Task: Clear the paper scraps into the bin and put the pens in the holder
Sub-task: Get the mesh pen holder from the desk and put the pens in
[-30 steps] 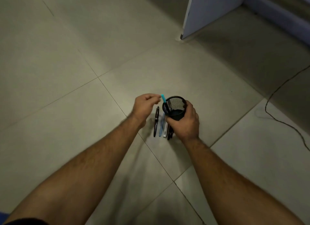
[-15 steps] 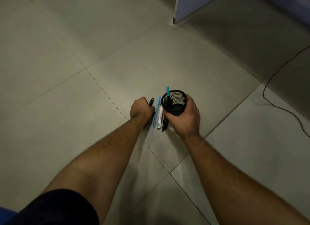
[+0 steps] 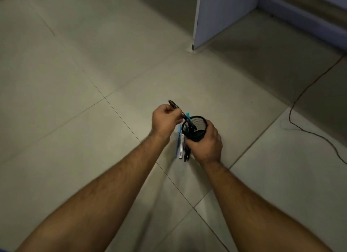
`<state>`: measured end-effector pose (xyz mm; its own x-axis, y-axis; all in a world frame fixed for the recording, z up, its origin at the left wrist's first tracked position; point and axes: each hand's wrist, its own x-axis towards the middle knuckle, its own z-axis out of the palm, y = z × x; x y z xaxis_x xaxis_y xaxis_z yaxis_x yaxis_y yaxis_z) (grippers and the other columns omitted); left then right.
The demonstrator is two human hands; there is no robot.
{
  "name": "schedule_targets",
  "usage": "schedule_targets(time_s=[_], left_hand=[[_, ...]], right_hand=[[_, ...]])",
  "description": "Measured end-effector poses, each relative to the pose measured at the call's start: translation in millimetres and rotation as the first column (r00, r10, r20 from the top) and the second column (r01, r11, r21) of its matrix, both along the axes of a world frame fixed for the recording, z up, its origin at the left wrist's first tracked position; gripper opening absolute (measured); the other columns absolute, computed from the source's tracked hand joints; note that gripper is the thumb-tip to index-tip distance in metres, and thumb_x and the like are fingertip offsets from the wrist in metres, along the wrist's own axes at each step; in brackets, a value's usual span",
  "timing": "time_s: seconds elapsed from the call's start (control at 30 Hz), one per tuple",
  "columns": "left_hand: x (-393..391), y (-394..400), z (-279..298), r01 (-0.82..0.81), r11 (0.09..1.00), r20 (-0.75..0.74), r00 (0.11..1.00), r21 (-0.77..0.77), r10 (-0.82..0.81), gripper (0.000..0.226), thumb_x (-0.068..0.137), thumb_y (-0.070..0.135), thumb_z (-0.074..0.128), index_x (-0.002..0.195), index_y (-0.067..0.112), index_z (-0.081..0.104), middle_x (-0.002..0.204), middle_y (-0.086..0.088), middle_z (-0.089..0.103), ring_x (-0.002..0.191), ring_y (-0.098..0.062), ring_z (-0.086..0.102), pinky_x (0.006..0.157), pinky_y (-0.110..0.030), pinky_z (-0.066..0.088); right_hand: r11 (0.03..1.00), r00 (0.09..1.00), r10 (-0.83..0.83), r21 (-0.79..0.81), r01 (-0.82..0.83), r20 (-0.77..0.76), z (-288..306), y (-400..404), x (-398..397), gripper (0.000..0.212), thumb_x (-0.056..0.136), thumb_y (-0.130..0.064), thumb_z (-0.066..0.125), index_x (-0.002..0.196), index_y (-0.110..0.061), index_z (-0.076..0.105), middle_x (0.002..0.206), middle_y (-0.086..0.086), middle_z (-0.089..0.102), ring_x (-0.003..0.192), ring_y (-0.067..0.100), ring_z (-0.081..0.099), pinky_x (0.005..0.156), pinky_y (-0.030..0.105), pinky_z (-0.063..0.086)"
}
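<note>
Head view: the left hand [image 3: 165, 120] pinches a black pen [image 3: 174, 106], its tip inside the mesh holder [image 3: 195, 127]. The right hand [image 3: 205, 143] wraps the holder, partly hiding the floor pens [image 3: 181, 146]; their count is unclear.

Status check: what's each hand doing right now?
Left hand feeding black pen into black mesh holder. Right hand gripping holder. More pens on floor.

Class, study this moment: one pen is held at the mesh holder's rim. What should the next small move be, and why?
Probably let the left hand slide the black pen down into the black wire-mesh pen holder and release. Its lower tip already sits inside the rim, the right hand steadies the holder, and a blue pen, a white marker and dark pens wait on the tiled floor.
</note>
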<state>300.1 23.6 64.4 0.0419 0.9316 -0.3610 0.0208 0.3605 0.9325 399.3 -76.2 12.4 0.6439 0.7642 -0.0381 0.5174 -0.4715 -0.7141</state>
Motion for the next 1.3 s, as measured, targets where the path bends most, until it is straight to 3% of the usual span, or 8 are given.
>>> schedule_targets(time_s=[0.13, 0.27, 0.4, 0.73, 0.87, 1.0, 1.13, 1.3], left_hand=[[2.2, -10.4, -18.4, 0.312, 0.944, -0.384, 0.889, 0.110, -0.249, 0.007, 0.074, 0.021, 0.078, 0.079, 0.018, 0.073, 0.061, 0.003, 0.057, 0.056, -0.011, 0.051, 0.057, -0.025, 0.047], [-8.5, -8.4, -40.2, 0.199, 0.975, -0.398, 0.906, 0.096, -0.146, 0.004, 0.075, 0.014, 0.070, 0.077, 0.016, 0.071, 0.066, 0.003, 0.063, 0.062, -0.013, 0.056, 0.065, -0.030, 0.051], [-12.0, -14.0, -79.9, 0.320, 0.942, -0.681, 0.668, -0.101, -0.300, 0.014, 0.081, 0.022, 0.065, 0.093, 0.017, 0.071, 0.094, -0.005, 0.072, 0.084, -0.023, 0.066, 0.076, -0.031, 0.055], [0.8, -12.6, -88.7, 0.335, 0.919, -0.818, 0.457, -0.206, -0.350, 0.015, 0.084, 0.020, 0.067, 0.096, 0.010, 0.069, 0.092, -0.009, 0.069, 0.078, -0.023, 0.062, 0.066, -0.030, 0.051], [-14.4, -7.4, -77.6, 0.211, 0.976, -0.747, 0.641, -0.049, -0.176, 0.018, 0.078, 0.030, 0.072, 0.086, 0.014, 0.071, 0.083, -0.003, 0.071, 0.076, -0.022, 0.067, 0.069, -0.030, 0.056], [-13.6, 5.1, -41.0, 0.003, 1.000, -0.305, 0.952, 0.012, 0.000, 0.004, 0.078, 0.009, 0.071, 0.078, 0.005, 0.070, 0.072, -0.008, 0.070, 0.066, -0.020, 0.068, 0.068, -0.034, 0.060], [1.6, 1.2, -10.5, -0.019, 0.998, -0.005, 1.000, -0.063, 0.019, 0.006, 0.084, 0.000, 0.064, 0.079, -0.001, 0.066, 0.070, -0.012, 0.065, 0.060, -0.018, 0.066, 0.067, -0.029, 0.060], [18.3, -14.8, -19.8, 0.118, 0.992, -0.168, 0.980, 0.032, -0.111, 0.001, 0.078, 0.007, 0.071, 0.077, 0.008, 0.071, 0.076, -0.007, 0.070, 0.072, -0.020, 0.068, 0.072, -0.033, 0.059]], right_hand=[[0.999, 0.999, -0.024, 0.041, 0.025, -0.046, -0.5, 1.8, 1.6, 0.085, 0.061, -0.043, 0.084, 0.134, -0.023, 0.047, 0.128, 0.000, 0.060, 0.118, 0.024, 0.057, 0.100, 0.040, 0.048], [0.998, 0.996, -0.051, 0.034, 0.053, -0.072, -3.4, -3.8, 11.7, 0.087, 0.061, -0.051, 0.083, 0.135, -0.025, 0.045, 0.129, -0.002, 0.059, 0.118, 0.021, 0.056, 0.100, 0.045, 0.050], [0.998, 0.996, -0.052, 0.042, 0.055, -0.075, -7.3, -7.8, 12.8, 0.087, 0.060, -0.050, 0.084, 0.134, -0.026, 0.046, 0.128, -0.003, 0.060, 0.118, 0.020, 0.056, 0.099, 0.045, 0.050], [0.998, 0.994, -0.051, 0.025, 0.054, -0.097, -17.9, -16.3, 13.9, 0.087, 0.054, -0.061, 0.076, 0.131, -0.031, 0.048, 0.123, -0.007, 0.060, 0.114, 0.019, 0.057, 0.094, 0.042, 0.054], [1.000, 0.997, -0.026, -0.011, 0.026, -0.077, -15.9, -11.4, 13.4, 0.085, 0.058, -0.055, 0.079, 0.133, -0.028, 0.047, 0.126, -0.004, 0.059, 0.116, 0.021, 0.054, 0.097, 0.041, 0.051], [0.999, 0.999, 0.020, -0.037, -0.021, -0.033, -11.8, -0.4, 14.2, 0.082, 0.062, -0.043, 0.084, 0.133, -0.023, 0.048, 0.126, 0.003, 0.060, 0.116, 0.027, 0.053, 0.097, 0.038, 0.045], [0.998, 0.999, 0.045, -0.038, -0.045, -0.023, -3.9, 3.6, 11.1, 0.081, 0.062, -0.039, 0.085, 0.132, -0.021, 0.049, 0.124, 0.005, 0.060, 0.114, 0.029, 0.054, 0.095, 0.038, 0.045], [0.998, 0.997, 0.035, -0.043, -0.037, -0.064, -3.5, 6.1, 11.8, 0.084, 0.061, -0.038, 0.084, 0.134, -0.021, 0.046, 0.126, 0.005, 0.059, 0.115, 0.029, 0.055, 0.097, 0.040, 0.048]])
